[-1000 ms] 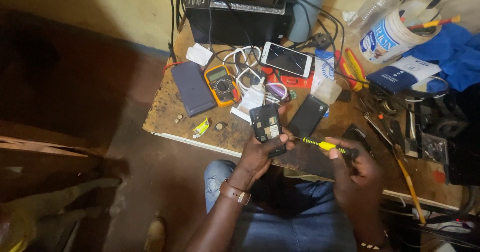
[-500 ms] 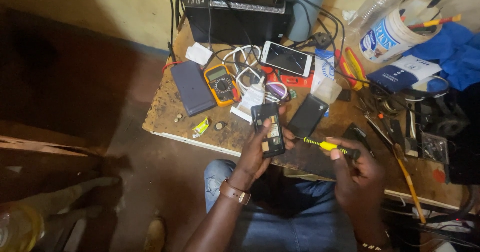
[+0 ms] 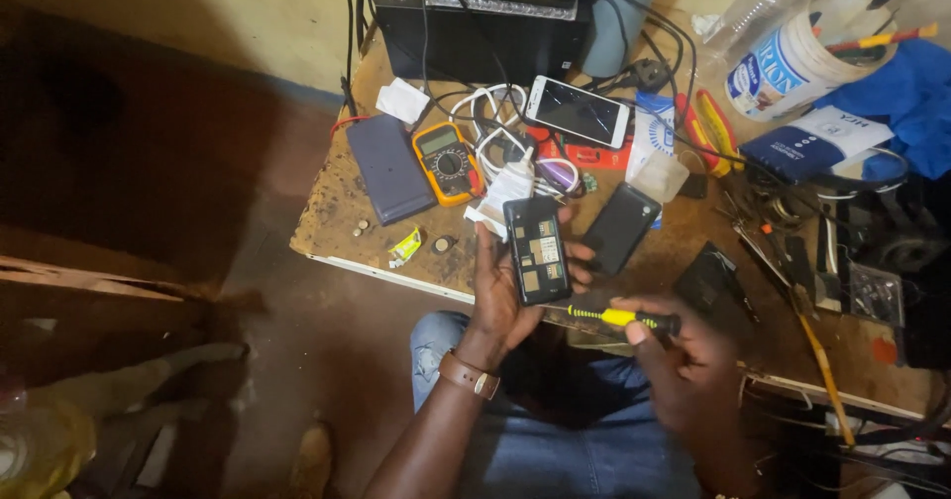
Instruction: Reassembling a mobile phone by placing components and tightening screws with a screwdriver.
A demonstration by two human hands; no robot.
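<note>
The opened phone (image 3: 536,250) stands upright in the left hand (image 3: 507,291), its back cover off so that the inner plates and slots face up — the fingers (image 3: 578,257) wrap round its right edge and the thumb lies along its left. The hand holds it over the near edge of the bench (image 3: 342,217), above the person's lap. Just right of that grip and a little below it, the right hand (image 3: 684,360) is clenched round a screwdriver (image 3: 619,317) with a yellow and black handle; the tool lies nearly level, its tip pointing left at the lower end of the phone, close to it, though whether it touches cannot be told.

Just right of the held phone lies a black cover (image 3: 619,227), tilted on the bench top. Beyond the left hand's fingertips sits a tangle of white cable (image 3: 500,152) and a white charger; further off, a white phone (image 3: 578,110) with a dark cracked screen. Up and to the left of the grip are a yellow multimeter (image 3: 449,162) and a dark blue power bank (image 3: 389,168) side by side. Left of the grip, near the bench edge, lie a few coins and a small yellow wrapper (image 3: 405,247). Past the right hand, on the far side, lie loose tools, a white tub (image 3: 788,71) and a blue cloth (image 3: 906,98). A black box (image 3: 480,23) stands at the back.
</note>
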